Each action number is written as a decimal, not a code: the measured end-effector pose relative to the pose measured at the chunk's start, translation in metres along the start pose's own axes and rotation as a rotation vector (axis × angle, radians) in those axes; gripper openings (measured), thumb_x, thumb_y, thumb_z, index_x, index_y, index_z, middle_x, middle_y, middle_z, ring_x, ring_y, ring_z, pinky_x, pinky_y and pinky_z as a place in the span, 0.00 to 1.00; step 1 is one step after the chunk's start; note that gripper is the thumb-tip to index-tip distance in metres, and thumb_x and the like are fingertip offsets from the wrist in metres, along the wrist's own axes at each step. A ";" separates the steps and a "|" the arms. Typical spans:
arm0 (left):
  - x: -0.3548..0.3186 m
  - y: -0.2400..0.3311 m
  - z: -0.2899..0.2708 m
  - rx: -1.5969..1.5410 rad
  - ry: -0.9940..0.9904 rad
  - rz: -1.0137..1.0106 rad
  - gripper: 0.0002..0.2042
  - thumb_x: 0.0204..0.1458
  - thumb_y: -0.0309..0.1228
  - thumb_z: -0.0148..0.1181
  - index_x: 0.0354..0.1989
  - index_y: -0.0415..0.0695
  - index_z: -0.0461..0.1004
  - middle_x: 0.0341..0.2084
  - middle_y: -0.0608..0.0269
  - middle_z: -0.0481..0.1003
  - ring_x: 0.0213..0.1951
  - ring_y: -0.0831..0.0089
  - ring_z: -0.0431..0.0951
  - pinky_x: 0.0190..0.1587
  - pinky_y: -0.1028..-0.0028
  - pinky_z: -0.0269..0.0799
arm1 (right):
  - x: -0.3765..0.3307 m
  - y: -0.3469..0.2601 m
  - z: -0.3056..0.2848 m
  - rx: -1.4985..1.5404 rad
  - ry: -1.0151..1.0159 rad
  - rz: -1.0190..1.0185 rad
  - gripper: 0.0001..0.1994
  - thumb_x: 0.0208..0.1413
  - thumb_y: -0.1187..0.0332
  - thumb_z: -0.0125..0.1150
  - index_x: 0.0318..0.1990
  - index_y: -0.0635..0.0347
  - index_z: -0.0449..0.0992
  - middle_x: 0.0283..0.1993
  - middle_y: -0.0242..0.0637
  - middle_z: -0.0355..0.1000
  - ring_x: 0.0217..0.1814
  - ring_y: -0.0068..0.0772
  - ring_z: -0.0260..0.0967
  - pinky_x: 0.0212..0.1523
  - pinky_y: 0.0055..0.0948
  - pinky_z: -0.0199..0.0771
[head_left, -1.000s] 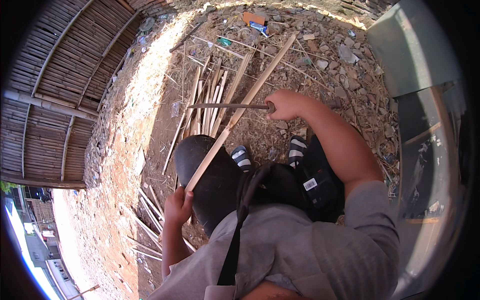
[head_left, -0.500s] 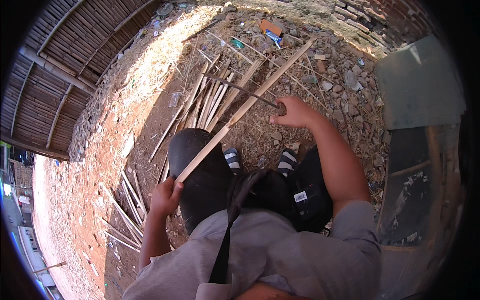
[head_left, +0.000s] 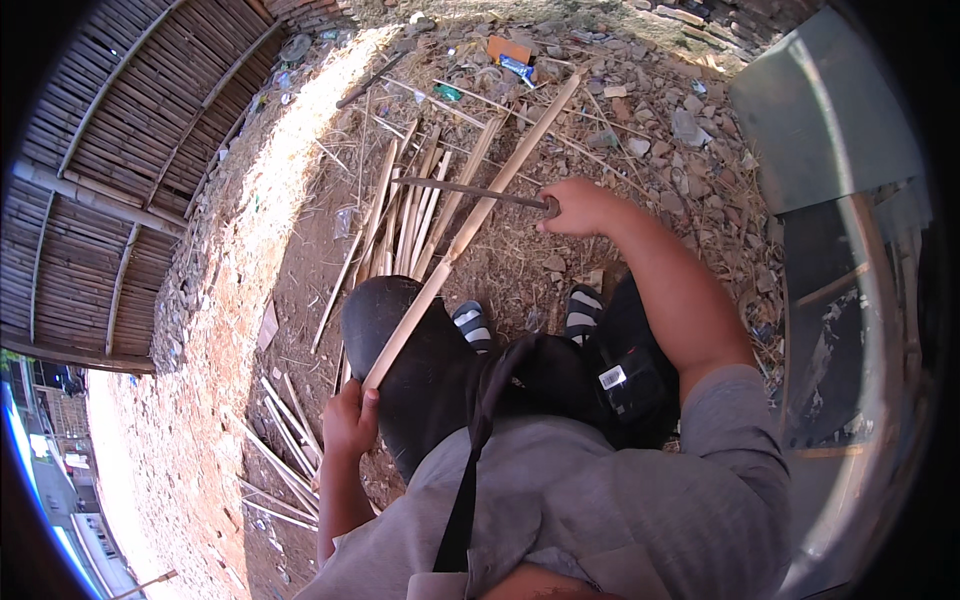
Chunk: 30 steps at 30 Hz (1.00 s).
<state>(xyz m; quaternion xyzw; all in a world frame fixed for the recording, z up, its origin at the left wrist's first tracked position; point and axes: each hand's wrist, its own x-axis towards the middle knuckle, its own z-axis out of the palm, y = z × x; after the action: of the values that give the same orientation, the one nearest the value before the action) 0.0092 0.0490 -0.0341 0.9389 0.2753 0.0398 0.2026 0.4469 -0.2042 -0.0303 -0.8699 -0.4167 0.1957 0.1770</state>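
My left hand is closed round the near end of a long split bamboo strip. The strip slants across my left knee and up to the right, with a node about midway. My right hand grips the handle end of a long, thin, dark knife. Its blade points left and crosses the bamboo strip beyond the node; I cannot tell whether it touches the strip. Beyond my left knee lies a pile of split bamboo strips.
More thin strips lie left of my left arm. A woven bamboo wall stands at the far left. Stones and litter cover the ground ahead, with an orange-brown scrap among them. A grey-green panel leans at the right.
The knife's blade has turned to lie more level across the strip. Both hands keep their hold. The whole view has shifted and tilted slightly.
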 end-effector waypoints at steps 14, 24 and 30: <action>0.002 0.006 -0.006 -0.029 -0.021 0.013 0.29 0.64 0.57 0.48 0.26 0.39 0.66 0.18 0.41 0.71 0.26 0.37 0.73 0.29 0.48 0.64 | -0.011 -0.019 -0.008 -0.048 -0.012 -0.032 0.17 0.50 0.54 0.69 0.40 0.58 0.80 0.33 0.44 0.77 0.39 0.49 0.77 0.40 0.47 0.74; 0.007 0.008 -0.011 -0.131 -0.073 -0.044 0.32 0.61 0.60 0.49 0.27 0.37 0.66 0.18 0.40 0.69 0.27 0.36 0.73 0.28 0.50 0.64 | 0.003 -0.002 0.000 0.055 0.006 0.044 0.29 0.51 0.51 0.70 0.54 0.63 0.77 0.46 0.51 0.78 0.50 0.50 0.77 0.51 0.45 0.75; 0.006 0.002 -0.005 -0.141 -0.059 -0.042 0.31 0.63 0.59 0.48 0.26 0.37 0.65 0.18 0.40 0.69 0.26 0.36 0.73 0.28 0.50 0.63 | -0.014 -0.044 -0.005 -0.066 -0.185 -0.060 0.25 0.51 0.52 0.69 0.51 0.61 0.79 0.46 0.52 0.78 0.51 0.52 0.76 0.52 0.44 0.75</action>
<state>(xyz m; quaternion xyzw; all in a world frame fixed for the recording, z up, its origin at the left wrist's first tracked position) 0.0143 0.0522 -0.0289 0.9171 0.2852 0.0270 0.2771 0.4124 -0.1899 -0.0030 -0.8408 -0.4631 0.2558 0.1150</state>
